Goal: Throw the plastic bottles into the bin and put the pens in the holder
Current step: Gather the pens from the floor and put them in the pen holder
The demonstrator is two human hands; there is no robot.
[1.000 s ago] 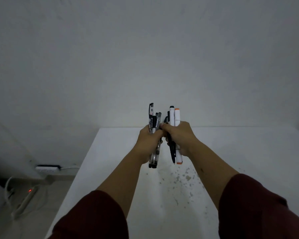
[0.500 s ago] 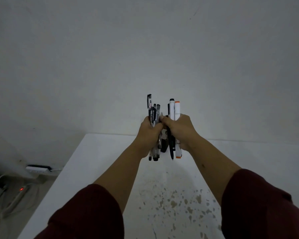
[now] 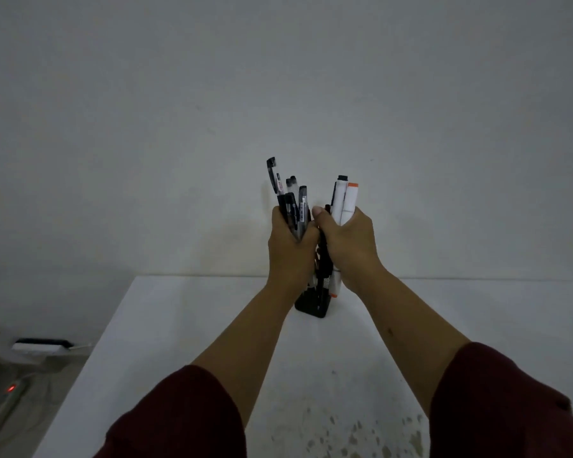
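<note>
Two bare hands meet above a black pen holder (image 3: 311, 305) that stands on a white surface (image 3: 186, 325) close to its far edge, against a plain grey-white wall (image 3: 278, 94); the left hand (image 3: 290, 252) is closed in a fist around a bundle of dark and clear-barrelled pens (image 3: 290, 203), whose capped ends fan upward above the holder, one black-clipped pen standing tallest and leaning away to the left; the right hand (image 3: 348, 246), pressed against the left at the thumbs, has its fingers (image 3: 361, 223) wrapped tight around two white markers (image 3: 343, 203), one capped black and one capped orange, along with a slim black pen (image 3: 323, 259) running down between the two palms; the lower ends of the markers and pens hang just above the holder's mouth, and whether any tip has entered it cannot be told, since the hands hide the rim; dark red sleeves (image 3: 186, 414) are pushed up both forearms, which reach in from the near edge toward the holder; grey speckled stains (image 3: 354, 431) mark the surface on the near side of the holder; on the floor well to the left of the holder, beyond the surface's edge, lie a white power strip (image 3: 37, 347) by the wall and a second strip with a small red light (image 3: 11, 388) glowing.
</note>
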